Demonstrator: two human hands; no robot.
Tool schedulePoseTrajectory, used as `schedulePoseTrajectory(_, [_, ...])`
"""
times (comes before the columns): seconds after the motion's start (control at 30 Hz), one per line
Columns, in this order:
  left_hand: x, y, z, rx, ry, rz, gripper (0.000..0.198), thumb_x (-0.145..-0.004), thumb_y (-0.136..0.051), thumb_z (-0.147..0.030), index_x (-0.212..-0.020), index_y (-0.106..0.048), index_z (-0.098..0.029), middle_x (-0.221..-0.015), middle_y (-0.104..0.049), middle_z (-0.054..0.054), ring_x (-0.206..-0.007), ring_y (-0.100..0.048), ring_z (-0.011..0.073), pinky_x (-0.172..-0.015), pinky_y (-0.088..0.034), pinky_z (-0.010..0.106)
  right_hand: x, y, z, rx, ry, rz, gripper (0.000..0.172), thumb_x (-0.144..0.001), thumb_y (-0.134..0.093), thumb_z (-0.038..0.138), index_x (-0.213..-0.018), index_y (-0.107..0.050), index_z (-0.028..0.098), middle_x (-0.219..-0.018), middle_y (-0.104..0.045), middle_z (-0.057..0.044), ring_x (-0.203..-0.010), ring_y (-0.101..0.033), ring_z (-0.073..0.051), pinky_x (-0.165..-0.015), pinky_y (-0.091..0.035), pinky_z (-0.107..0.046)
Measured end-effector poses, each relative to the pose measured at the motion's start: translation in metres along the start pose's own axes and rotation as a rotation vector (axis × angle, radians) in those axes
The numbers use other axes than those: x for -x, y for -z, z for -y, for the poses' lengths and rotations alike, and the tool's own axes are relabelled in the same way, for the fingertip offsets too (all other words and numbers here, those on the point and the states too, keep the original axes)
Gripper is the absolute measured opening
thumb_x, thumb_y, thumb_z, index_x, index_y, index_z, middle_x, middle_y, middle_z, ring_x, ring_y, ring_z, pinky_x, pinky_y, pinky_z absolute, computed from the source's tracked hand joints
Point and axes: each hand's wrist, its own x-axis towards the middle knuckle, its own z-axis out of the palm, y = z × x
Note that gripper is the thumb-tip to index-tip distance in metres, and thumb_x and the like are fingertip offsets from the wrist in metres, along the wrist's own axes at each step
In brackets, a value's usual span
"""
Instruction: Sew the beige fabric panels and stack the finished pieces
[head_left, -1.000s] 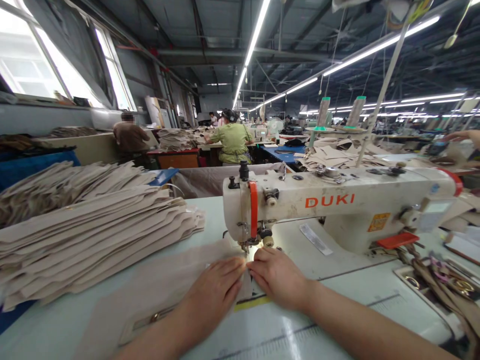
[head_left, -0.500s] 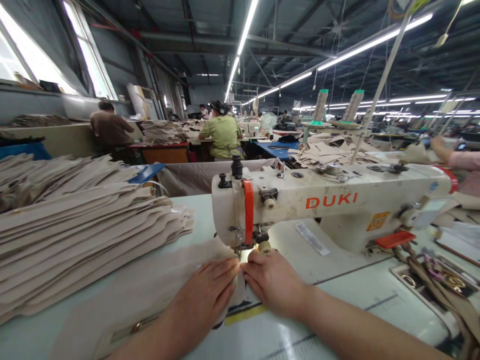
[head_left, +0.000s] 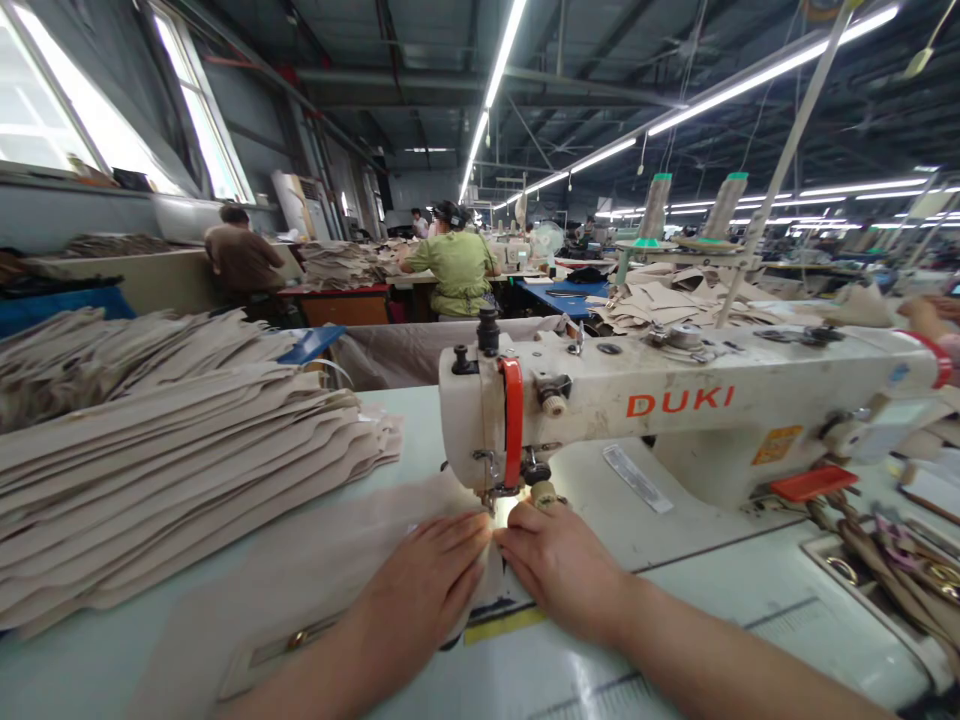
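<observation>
A thin beige fabric piece point(head_left: 300, 545) lies on the table and runs up to the presser foot point(head_left: 490, 500) of the white sewing machine point(head_left: 570, 400). My left hand point(head_left: 427, 570) is palm down on this fabric, fingers together and thumb tucked close, holding its edge just in front of the foot. Beside it, my right hand point(head_left: 562, 565) has curled fingers pinched at the same edge, almost touching the left fingertips. The fingers partly hide the edge and needle area. A small lamp lights this spot.
A tall stack of cut beige pieces point(head_left: 187, 480) is at the left. Straps with metal rings point(head_left: 892, 550) lie in a recess at the right. Thread cones point(head_left: 652, 207) stand behind the machine. A person in a green shirt point(head_left: 454, 265) sits farther back.
The whole view has shifted slightly, so machine, stack and hands appear farther right. Both hands keep nearly the same place by the presser foot.
</observation>
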Motion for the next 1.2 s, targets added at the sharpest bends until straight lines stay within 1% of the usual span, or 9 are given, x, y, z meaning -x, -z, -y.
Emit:
schedulePoseTrajectory(0.3, [-0.002, -0.005, 0.010, 0.021, 0.045, 0.040, 0.034, -0.096, -0.039, -0.025, -0.119, -0.063, -0.018, -0.120, -0.068, 0.009, -0.110, -0.063, 0.0223, -0.098, -0.051, 0.039, 0.000, 0.001, 0.000, 0.043, 0.025, -0.020, 0.016, -0.094, -0.050, 0.017, -0.088, -0.065, 0.016, -0.083, -0.061, -0.005, -0.074, -0.049, -0.018, -0.073, -0.038, -0.030])
schedulePoseTrajectory(0.47, [-0.004, -0.005, 0.015, 0.053, 0.092, 0.071, 0.033, -0.096, -0.042, -0.026, -0.120, -0.064, -0.020, -0.124, -0.066, 0.009, -0.113, -0.062, 0.0233, -0.101, -0.049, 0.042, -0.001, 0.002, 0.001, 0.031, -0.022, -0.005, 0.017, -0.095, -0.050, 0.017, -0.086, -0.065, 0.016, -0.082, -0.061, -0.004, -0.075, -0.049, -0.018, -0.073, -0.038, -0.030])
schedulePoseTrajectory(0.67, [0.001, -0.002, 0.011, 0.087, 0.135, 0.108, 0.034, -0.095, -0.043, -0.023, -0.122, -0.063, -0.019, -0.126, -0.064, 0.009, -0.116, -0.060, 0.0225, -0.103, -0.046, 0.041, 0.003, 0.002, 0.001, 0.004, -0.021, -0.018, 0.021, -0.096, -0.049, 0.018, -0.083, -0.065, 0.017, -0.081, -0.061, -0.005, -0.077, -0.051, -0.018, -0.073, -0.040, -0.030])
schedulePoseTrajectory(0.8, [0.029, 0.020, -0.008, 0.077, 0.148, 0.202, 0.036, -0.093, -0.047, -0.020, -0.127, -0.059, -0.021, -0.132, -0.061, 0.006, -0.119, -0.058, 0.0211, -0.107, -0.043, 0.041, 0.009, 0.000, 0.002, -0.103, 0.006, -0.099, 0.022, -0.095, -0.048, 0.016, -0.082, -0.065, 0.017, -0.079, -0.061, -0.005, -0.081, -0.053, -0.019, -0.075, -0.042, -0.030])
schedulePoseTrajectory(0.9, [0.051, 0.047, -0.029, 0.030, 0.152, 0.281, 0.046, -0.093, -0.052, -0.023, -0.139, -0.047, -0.024, -0.142, -0.051, 0.004, -0.128, -0.050, 0.0206, -0.110, -0.038, 0.042, 0.013, -0.002, 0.001, -0.192, 0.039, -0.124, 0.023, -0.096, -0.045, 0.016, -0.086, -0.066, 0.018, -0.081, -0.061, -0.006, -0.082, -0.054, -0.020, -0.076, -0.043, -0.031])
schedulePoseTrajectory(1.0, [0.073, 0.066, -0.041, -0.088, 0.209, 0.212, 0.068, -0.093, -0.054, -0.035, -0.151, -0.022, -0.021, -0.155, -0.028, 0.009, -0.141, -0.029, 0.0270, -0.113, -0.029, 0.051, 0.017, -0.004, 0.000, -0.262, 0.061, -0.117, 0.024, -0.097, -0.043, 0.017, -0.092, -0.066, 0.018, -0.084, -0.061, -0.006, -0.084, -0.055, -0.020, -0.076, -0.044, -0.032])
schedulePoseTrajectory(1.07, [0.095, 0.069, -0.040, -0.188, 0.243, 0.151, 0.091, -0.087, -0.059, -0.050, -0.154, -0.006, -0.017, -0.157, -0.017, 0.016, -0.143, -0.019, 0.0348, -0.112, -0.025, 0.057, 0.020, -0.006, 0.000, -0.293, 0.081, -0.094, 0.025, -0.098, -0.042, 0.019, -0.091, -0.065, 0.018, -0.084, -0.061, -0.006, -0.084, -0.056, -0.020, -0.075, -0.045, -0.032])
schedulePoseTrajectory(1.13, [0.126, 0.065, -0.034, -0.279, 0.230, 0.168, 0.103, -0.082, -0.065, -0.052, -0.154, 0.001, -0.018, -0.155, -0.022, 0.019, -0.140, -0.027, 0.0379, -0.109, -0.032, 0.056, 0.023, -0.008, -0.001, -0.304, 0.097, -0.084, 0.025, -0.099, -0.041, 0.020, -0.091, -0.065, 0.019, -0.085, -0.061, -0.006, -0.084, -0.057, -0.019, -0.075, -0.046, -0.031])
schedulePoseTrajectory(1.2, [0.161, 0.060, -0.028, -0.345, 0.190, 0.281, 0.088, -0.090, -0.059, -0.026, -0.153, 0.001, -0.029, -0.149, -0.039, 0.011, -0.133, -0.044, 0.0285, -0.105, -0.042, 0.042, 0.023, -0.010, -0.001, -0.305, 0.106, -0.096, 0.024, -0.098, -0.041, 0.020, -0.091, -0.064, 0.020, -0.085, -0.062, -0.006, -0.083, -0.059, -0.019, -0.074, -0.047, -0.030])
